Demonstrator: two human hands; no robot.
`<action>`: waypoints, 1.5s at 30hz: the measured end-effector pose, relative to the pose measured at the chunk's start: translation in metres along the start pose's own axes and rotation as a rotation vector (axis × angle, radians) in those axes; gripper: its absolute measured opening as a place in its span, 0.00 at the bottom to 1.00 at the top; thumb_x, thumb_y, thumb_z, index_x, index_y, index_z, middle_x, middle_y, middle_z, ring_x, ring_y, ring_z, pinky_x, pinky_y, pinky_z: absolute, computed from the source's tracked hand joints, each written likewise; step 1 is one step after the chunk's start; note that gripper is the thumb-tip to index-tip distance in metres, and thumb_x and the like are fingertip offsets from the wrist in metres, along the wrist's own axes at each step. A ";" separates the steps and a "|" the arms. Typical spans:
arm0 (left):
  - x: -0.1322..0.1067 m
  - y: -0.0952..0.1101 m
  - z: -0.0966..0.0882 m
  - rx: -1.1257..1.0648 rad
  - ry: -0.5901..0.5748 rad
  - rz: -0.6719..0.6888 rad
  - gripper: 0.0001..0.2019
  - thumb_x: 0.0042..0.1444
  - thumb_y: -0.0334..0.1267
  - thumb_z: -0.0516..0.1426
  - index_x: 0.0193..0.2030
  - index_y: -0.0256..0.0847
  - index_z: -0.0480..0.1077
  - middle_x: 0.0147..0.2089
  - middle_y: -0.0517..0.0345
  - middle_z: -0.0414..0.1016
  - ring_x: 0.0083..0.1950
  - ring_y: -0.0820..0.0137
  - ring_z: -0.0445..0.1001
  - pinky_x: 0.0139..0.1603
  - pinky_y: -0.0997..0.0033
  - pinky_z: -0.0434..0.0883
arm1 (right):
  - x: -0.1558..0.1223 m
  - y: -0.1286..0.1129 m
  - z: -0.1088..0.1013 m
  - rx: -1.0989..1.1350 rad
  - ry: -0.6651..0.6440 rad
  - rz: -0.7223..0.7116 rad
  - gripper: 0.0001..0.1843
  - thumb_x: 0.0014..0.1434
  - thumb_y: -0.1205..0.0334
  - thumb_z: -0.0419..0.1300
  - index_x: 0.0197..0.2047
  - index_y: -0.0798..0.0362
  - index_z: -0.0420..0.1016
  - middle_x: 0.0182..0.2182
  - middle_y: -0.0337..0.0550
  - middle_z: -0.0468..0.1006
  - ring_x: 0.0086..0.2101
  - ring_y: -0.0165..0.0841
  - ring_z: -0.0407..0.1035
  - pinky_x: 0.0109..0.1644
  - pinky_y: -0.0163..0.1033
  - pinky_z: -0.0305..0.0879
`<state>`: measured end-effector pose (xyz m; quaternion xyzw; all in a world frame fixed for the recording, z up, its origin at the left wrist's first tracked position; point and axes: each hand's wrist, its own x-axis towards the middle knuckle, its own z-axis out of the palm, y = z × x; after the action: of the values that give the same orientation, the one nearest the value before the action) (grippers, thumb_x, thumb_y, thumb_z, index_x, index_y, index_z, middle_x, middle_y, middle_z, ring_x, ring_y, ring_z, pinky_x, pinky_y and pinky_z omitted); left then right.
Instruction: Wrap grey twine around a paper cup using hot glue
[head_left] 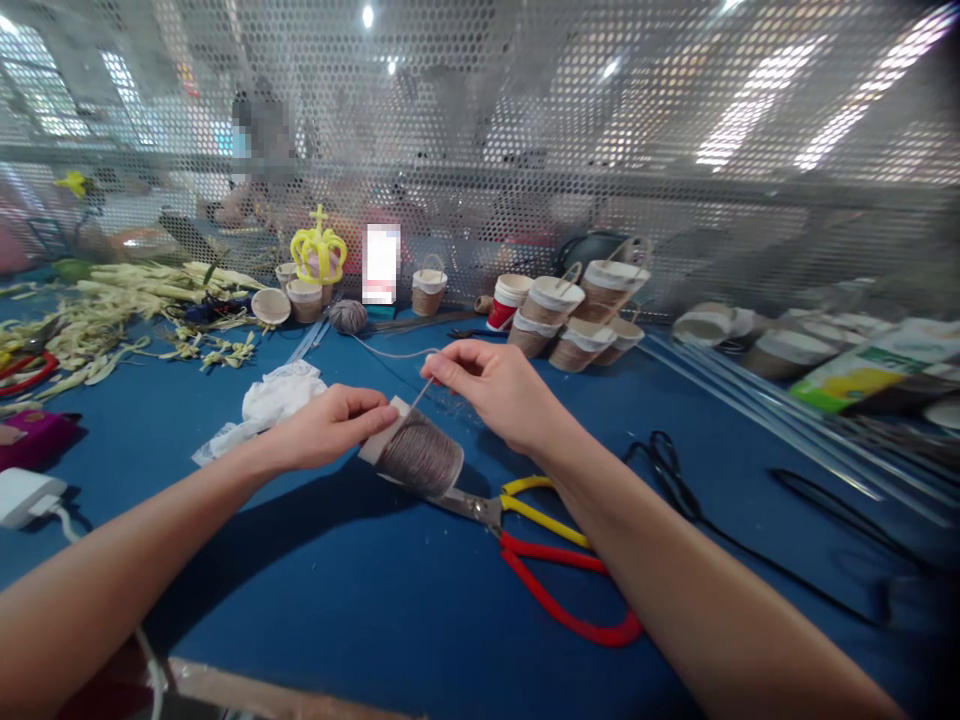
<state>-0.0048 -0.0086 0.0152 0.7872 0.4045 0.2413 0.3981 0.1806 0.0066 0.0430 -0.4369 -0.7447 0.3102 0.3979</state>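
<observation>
My left hand [334, 425] grips a paper cup [416, 455] lying on its side, mostly wrapped in grey-brown twine, a bare white band left at its rim. My right hand [491, 385] pinches the twine strand [421, 392] just above the cup. The strand runs back across the blue table [360, 590] to a grey twine ball [348, 316]. Scissors with yellow and red handles [551, 560] lie right behind the cup, under my right forearm.
Several twine-wrapped cups [574, 315] stand at the back, beside a yellow crown [319, 255]. White lace [274, 400] lies left of the cup, pale straw strips [127, 310] at far left. Black scissors and cable [675, 480] and clear rods [780, 410] lie right. A mesh screen [525, 120] stands behind; a person sits beyond it.
</observation>
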 end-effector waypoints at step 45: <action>-0.002 0.005 0.000 -0.050 0.198 0.044 0.15 0.54 0.43 0.47 0.22 0.37 0.60 0.21 0.64 0.55 0.24 0.77 0.53 0.23 0.78 0.54 | -0.001 0.007 0.003 -0.051 -0.198 0.162 0.26 0.58 0.46 0.44 0.35 0.60 0.72 0.30 0.48 0.75 0.30 0.31 0.67 0.32 0.35 0.61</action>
<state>-0.0038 -0.0126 0.0195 0.7579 0.4186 0.3367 0.3701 0.1815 0.0080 0.0360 -0.4727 -0.7502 0.3639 0.2852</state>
